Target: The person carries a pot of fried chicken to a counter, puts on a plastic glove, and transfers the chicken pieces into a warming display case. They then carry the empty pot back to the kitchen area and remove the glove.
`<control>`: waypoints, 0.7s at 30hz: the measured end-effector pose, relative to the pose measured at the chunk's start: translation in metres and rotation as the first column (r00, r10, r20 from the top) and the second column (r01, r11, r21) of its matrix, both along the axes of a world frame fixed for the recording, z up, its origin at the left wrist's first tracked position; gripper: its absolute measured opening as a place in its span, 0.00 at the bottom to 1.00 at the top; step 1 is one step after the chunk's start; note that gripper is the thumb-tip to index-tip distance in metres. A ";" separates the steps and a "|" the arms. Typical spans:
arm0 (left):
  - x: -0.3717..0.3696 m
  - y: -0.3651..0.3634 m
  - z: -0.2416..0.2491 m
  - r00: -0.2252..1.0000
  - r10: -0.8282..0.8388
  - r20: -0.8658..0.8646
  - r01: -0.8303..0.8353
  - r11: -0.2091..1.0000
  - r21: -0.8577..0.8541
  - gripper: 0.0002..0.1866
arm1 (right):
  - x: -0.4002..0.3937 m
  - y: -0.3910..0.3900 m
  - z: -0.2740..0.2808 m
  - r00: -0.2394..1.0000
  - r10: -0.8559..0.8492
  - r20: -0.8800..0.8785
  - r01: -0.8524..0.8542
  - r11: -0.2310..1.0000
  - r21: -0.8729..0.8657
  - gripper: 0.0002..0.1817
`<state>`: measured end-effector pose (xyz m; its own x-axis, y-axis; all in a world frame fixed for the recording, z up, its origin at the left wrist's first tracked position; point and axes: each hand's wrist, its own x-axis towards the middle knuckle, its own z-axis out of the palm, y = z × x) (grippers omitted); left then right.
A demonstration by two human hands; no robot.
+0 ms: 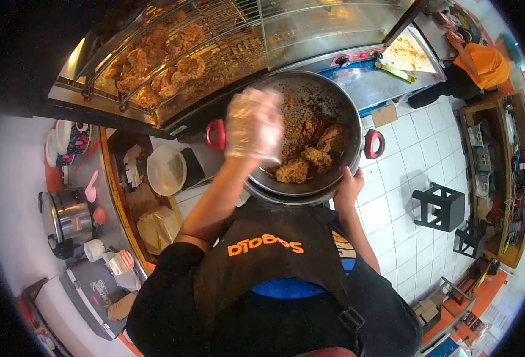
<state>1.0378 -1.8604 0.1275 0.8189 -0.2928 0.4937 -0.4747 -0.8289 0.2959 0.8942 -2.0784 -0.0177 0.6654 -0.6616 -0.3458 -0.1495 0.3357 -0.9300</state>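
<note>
A large perforated metal colander [340, 107] with red handles is held in front of my apron. Several pieces of fried chicken [310, 157] lie in it. My right hand [349, 185], bare, grips the colander's near rim from below. My left hand [253, 128] wears a clear plastic glove and hovers over the left side of the colander, blurred by motion. Whether it holds a piece is unclear.
Just beyond the colander stands a glass warmer [310, 30] with fried chicken on wire racks [167, 65]. A counter on the left carries a white bowl [166, 171], a rice cooker [66, 217] and cups. Black stools [441, 205] stand on the tiled floor. A person in orange [482, 65] works at the far right.
</note>
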 end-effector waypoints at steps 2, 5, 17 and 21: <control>-0.017 -0.046 -0.034 0.864 -0.275 -0.421 0.227 0.960 -0.161 0.12 | 0.000 0.001 0.009 1.000 -0.008 -0.018 0.008 0.999 0.031 0.10; -0.025 -0.098 -0.085 0.860 -0.268 -0.434 0.298 0.955 -0.001 0.22 | -0.003 -0.002 -0.008 0.999 0.011 0.031 -0.012 1.000 0.016 0.10; 0.001 -0.121 -0.073 0.716 -0.367 -0.594 0.440 0.897 -0.024 0.24 | 0.000 0.001 0.001 0.999 0.010 0.045 -0.012 0.998 0.060 0.09; 0.007 -0.114 -0.096 0.778 -0.503 -0.377 0.242 0.793 -0.558 0.28 | 0.001 0.000 0.003 0.998 0.026 0.062 -0.030 0.997 0.076 0.08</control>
<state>1.0448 -1.9742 0.0313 0.8523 -0.4746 0.2199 -0.3988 -0.3175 0.8603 0.8949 -2.0783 -0.0143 0.7047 -0.6152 -0.3535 -0.1040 0.4033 -0.9092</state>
